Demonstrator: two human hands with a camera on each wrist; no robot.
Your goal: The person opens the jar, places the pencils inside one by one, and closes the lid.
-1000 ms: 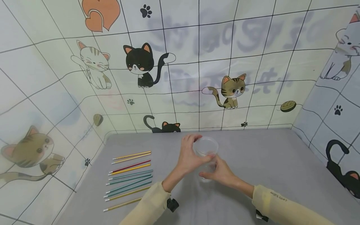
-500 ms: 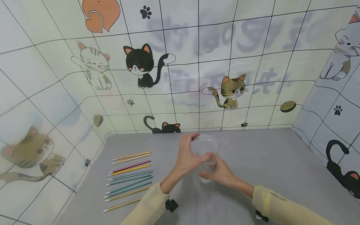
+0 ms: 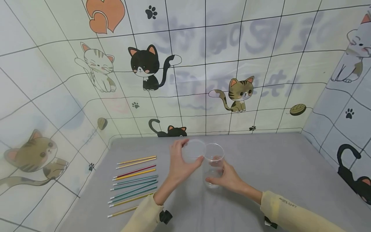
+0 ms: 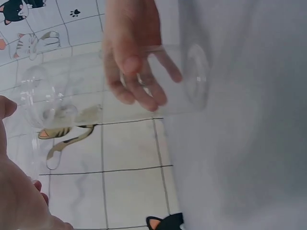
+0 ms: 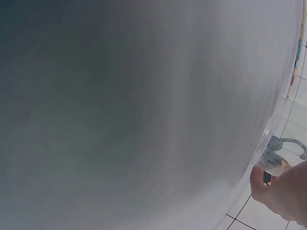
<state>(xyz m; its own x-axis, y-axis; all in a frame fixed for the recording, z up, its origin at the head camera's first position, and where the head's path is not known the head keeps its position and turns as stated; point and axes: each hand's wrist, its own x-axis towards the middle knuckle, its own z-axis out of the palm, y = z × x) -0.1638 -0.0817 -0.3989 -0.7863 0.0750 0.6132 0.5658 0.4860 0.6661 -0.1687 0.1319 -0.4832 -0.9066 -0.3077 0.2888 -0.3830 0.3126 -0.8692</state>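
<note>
A tall clear plastic jar (image 3: 211, 169) stands upright on the grey tabletop, its round mouth uncovered. My right hand (image 3: 230, 177) grips its lower half from the right, thumb in front and fingers behind. Left of the mouth, my left hand (image 3: 180, 164) holds a round clear lid (image 3: 194, 149) by its edge between thumb and fingers. In the left wrist view the jar (image 4: 81, 86) lies across the picture, with the right hand's fingers showing through its wall. Only part of the right hand (image 5: 283, 191) shows at the right wrist view's edge.
Several pencils, yellow (image 3: 136, 159), red (image 3: 134, 172), teal (image 3: 134, 183) and gold-coloured (image 3: 131, 200), lie in a row at the left of the table (image 3: 275, 161). The left sleeve (image 3: 143, 212) overlaps the nearest one. A cat-print cloth (image 3: 188, 80) walls the back and sides.
My left hand has moved left from over the jar, carrying the lid off its mouth. The right hand and the jar stay in place.
</note>
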